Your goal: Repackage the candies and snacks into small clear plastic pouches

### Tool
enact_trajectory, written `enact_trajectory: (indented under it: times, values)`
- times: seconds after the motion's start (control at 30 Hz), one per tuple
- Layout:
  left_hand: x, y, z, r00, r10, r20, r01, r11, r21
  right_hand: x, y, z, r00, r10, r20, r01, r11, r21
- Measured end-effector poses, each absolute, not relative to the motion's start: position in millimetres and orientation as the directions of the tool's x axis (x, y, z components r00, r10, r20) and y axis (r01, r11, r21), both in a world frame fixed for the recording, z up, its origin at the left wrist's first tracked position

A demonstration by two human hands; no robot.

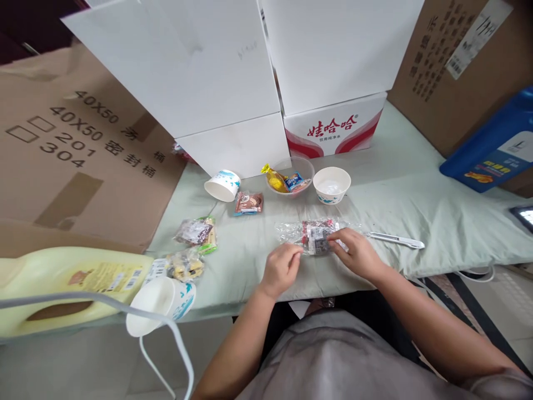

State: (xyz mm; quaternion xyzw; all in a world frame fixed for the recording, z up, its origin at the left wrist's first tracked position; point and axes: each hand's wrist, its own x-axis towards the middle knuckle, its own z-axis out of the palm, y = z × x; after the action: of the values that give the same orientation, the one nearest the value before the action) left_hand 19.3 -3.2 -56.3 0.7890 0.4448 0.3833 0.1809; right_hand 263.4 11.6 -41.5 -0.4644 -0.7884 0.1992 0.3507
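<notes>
In front of me a clear plastic wrapper with a red and dark snack packet [317,232] inside lies flat on the cloth. My left hand [283,268] is closed, thumb and finger pinching the wrapper's near left edge. My right hand [356,253] has its fingers pressed together on the packet's right side. Just right of it rests a white-handled utility knife [395,240], untouched. Behind the packet stand a clear bowl [310,186] holding a yellow-wrapped snack [275,180] and a blue packet [295,181], and an upright paper bowl [332,186].
A tipped paper bowl [225,186] and a brown biscuit packet [249,203] lie left of centre. Further left are snack packets [195,232], another tipped bowl [150,305] and a yellow jug [83,283]. White boxes [233,144] line the back; a blue bottle [491,144] stands right.
</notes>
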Motion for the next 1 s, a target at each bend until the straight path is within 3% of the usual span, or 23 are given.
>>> enact_trajectory:
  times: [0.07, 0.13, 0.27, 0.4, 0.57, 0.67, 0.77, 0.83, 0.9, 1.0]
  values:
    - [28, 4, -59, 0.401, 0.825, 0.399, 0.665, -0.561, 0.493, 254, 20, -48, -0.376, 0.862, 0.339, 0.644, 0.507, -0.574]
    - [31, 12, -64, 0.350, 0.867, 0.355, 0.784, -0.479, 0.395, 252, 29, -56, -0.330, 0.888, 0.319, 0.740, 0.454, -0.497]
    - [26, 19, -67, 0.302, 0.894, 0.331, 0.858, -0.406, 0.315, 262, 36, -60, -0.307, 0.927, 0.214, 0.831, 0.371, -0.415]
    - [11, 6, -50, 0.404, 0.855, 0.326, 0.756, -0.513, 0.407, 280, 28, -49, -0.325, 0.925, 0.197, 0.854, 0.377, -0.359]
    - [-3, -12, -18, 0.732, 0.680, -0.039, 0.556, -0.563, 0.611, 296, 17, -40, -0.355, 0.934, 0.039, 0.810, 0.328, -0.486]
    - [7, -8, -8, 0.681, 0.730, -0.061, 0.581, -0.487, 0.652, 290, 21, -40, -0.322, 0.945, -0.052, 0.843, 0.261, -0.470]
    - [31, 10, -12, 0.543, 0.832, 0.111, 0.632, -0.493, 0.598, 276, 34, -48, -0.287, 0.956, 0.058, 0.836, 0.280, -0.471]
    - [49, 26, -23, 0.523, 0.827, 0.207, 0.651, -0.544, 0.530, 268, 46, -57, -0.292, 0.935, 0.200, 0.782, 0.354, -0.513]
    - [62, 41, -37, 0.542, 0.817, 0.198, 0.680, -0.564, 0.467, 262, 57, -69, -0.267, 0.909, 0.319, 0.716, 0.409, -0.566]
    - [70, 55, -52, 0.539, 0.835, 0.106, 0.743, -0.532, 0.406, 259, 66, -86, -0.206, 0.900, 0.383, 0.649, 0.419, -0.635]
